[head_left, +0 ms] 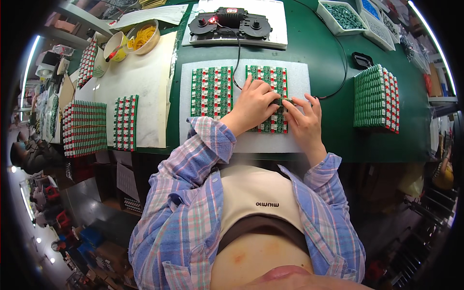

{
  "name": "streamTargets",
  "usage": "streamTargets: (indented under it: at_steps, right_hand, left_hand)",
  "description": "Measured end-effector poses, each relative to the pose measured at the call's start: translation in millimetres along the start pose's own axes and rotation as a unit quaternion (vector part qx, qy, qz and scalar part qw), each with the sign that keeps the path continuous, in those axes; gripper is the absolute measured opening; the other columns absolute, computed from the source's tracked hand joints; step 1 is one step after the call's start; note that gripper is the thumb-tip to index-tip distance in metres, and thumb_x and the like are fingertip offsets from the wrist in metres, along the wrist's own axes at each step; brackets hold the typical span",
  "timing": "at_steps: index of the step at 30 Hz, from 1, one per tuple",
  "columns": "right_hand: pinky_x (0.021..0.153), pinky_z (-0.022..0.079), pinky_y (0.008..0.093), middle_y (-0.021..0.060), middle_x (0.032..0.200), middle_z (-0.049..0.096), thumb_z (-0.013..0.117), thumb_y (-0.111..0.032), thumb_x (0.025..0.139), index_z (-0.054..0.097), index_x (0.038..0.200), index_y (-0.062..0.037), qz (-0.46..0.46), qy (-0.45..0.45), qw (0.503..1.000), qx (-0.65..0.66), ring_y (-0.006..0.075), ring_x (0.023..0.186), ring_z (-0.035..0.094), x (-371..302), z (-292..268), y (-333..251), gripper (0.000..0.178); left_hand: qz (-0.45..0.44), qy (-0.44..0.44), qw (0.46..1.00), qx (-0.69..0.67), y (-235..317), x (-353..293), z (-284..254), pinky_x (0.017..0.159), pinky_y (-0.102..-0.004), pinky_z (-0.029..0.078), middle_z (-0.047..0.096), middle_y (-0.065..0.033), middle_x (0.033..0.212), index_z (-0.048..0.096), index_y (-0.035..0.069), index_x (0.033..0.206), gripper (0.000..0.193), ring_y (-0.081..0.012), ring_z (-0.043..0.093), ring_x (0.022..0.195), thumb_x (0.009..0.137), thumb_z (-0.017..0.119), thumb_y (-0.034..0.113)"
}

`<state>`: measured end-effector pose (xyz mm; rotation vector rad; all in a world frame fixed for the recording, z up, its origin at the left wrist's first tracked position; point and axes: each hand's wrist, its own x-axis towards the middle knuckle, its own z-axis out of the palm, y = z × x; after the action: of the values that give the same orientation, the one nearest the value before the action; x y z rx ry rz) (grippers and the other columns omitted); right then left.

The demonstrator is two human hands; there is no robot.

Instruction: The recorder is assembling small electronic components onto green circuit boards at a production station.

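Observation:
Two panels of green circuit boards with rows of white and red parts lie side by side on a white foam sheet: a left panel and a right panel. Over the right panel, my left hand is closed in a pinch, with a black wire running into it and a dark tip at its fingertips. My right hand meets it from the right, fingers pinched on a thin test probe whose wire leaves past the little finger. The hands hide part of the panel.
A black device with a red light sits on a white box at the back. Panel stacks stand at the right and left, beside a single panel. Parts trays and a bowl of yellow bands stand farther back.

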<state>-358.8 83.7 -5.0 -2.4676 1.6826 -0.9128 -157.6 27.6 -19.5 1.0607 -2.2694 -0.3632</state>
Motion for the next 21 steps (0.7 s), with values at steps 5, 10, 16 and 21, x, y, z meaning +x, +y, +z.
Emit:
streamTargets:
  at_steps: [5,10,16,21]
  right_hand:
    - [0.109,0.042,0.0463,0.0041,0.12,0.069,0.071,-0.008,0.087,0.073,0.117,-0.0111,-0.01,0.009,1.0,0.006,0.0324,0.124,0.052,-0.2,4.2,3.1,0.03]
    - [0.108,0.043,0.0449,0.0049,0.12,0.069,0.07,-0.005,0.087,0.072,0.117,-0.0101,0.008,0.028,0.999,0.015,0.0324,0.123,0.053,2.7,3.1,-2.1,0.03]
    - [0.107,0.044,0.0433,0.005,0.121,0.069,0.069,-0.002,0.087,0.072,0.116,-0.0093,0.033,0.029,0.998,0.035,0.0324,0.123,0.053,3.4,5.2,-8.3,0.031]
    - [0.106,0.045,0.042,0.0053,0.122,0.069,0.068,-0.001,0.086,0.072,0.116,-0.0083,0.053,0.025,0.995,0.083,0.0327,0.123,0.053,4.6,13.5,-8.4,0.031]
  left_hand:
    - [0.005,0.002,1.0,0.001,-0.6,0.4,1.9,0.117,-0.0622,0.029,0.062,-0.0061,0.102,0.073,0.012,0.102,0.021,-0.0281,0.057,0.109,0.083,0.074,0.022]
    - [0.013,0.0,1.0,0.002,-3.0,0.3,1.8,0.117,-0.062,0.03,0.063,-0.0061,0.102,0.073,0.012,0.102,0.021,-0.0282,0.057,0.109,0.084,0.074,0.022]
    - [0.017,-0.037,0.999,-0.016,-9.2,1.8,-6.3,0.117,-0.0623,0.031,0.062,-0.0063,0.101,0.072,0.011,0.102,0.021,-0.0289,0.057,0.11,0.084,0.074,0.023]
    - [0.024,-0.029,0.999,0.018,-10.4,3.2,-17.2,0.115,-0.057,0.034,0.061,-0.0049,0.098,0.074,0.011,0.103,0.023,-0.0264,0.056,0.105,0.082,0.077,0.019]
